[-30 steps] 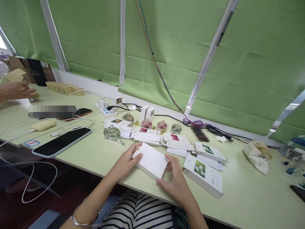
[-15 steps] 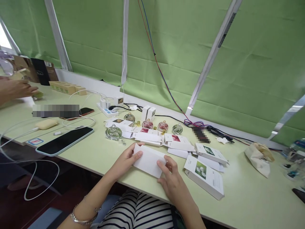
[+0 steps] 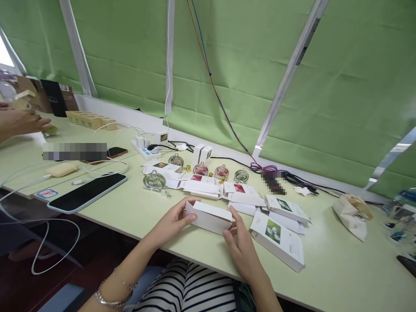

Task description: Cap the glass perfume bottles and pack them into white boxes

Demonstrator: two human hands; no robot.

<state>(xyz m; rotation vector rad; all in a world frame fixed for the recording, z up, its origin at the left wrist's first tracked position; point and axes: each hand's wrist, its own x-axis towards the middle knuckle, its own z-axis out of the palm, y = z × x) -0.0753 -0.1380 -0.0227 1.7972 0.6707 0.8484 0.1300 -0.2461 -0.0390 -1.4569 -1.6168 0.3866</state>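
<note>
Between my hands is a small white paper box point(image 3: 209, 219), with a long gap showing along its upper side. My left hand point(image 3: 180, 219) grips its left end, thumb on the near face. At the right end, my right hand point(image 3: 238, 240) holds it with the thumb and fingers around the edge. Just behind lie white printed cartons, one with a red flower picture point(image 3: 242, 193). To the right rests a carton with a white flower picture point(image 3: 277, 238). Round glass bottles stand farther back, among them a green one point(image 3: 154, 180) and a pink one point(image 3: 222, 172).
A phone point(image 3: 87, 193) and white cables lie at left, near a power strip point(image 3: 146, 149). Another person's hand point(image 3: 19, 123) works at the far left beside a row of small yellow boxes point(image 3: 91, 119). A cloth pouch point(image 3: 352, 216) sits at right.
The white box has turned from a flattened look to a raised, boxy shape with a side face and gap showing. My right fingers have shifted to its right end.
</note>
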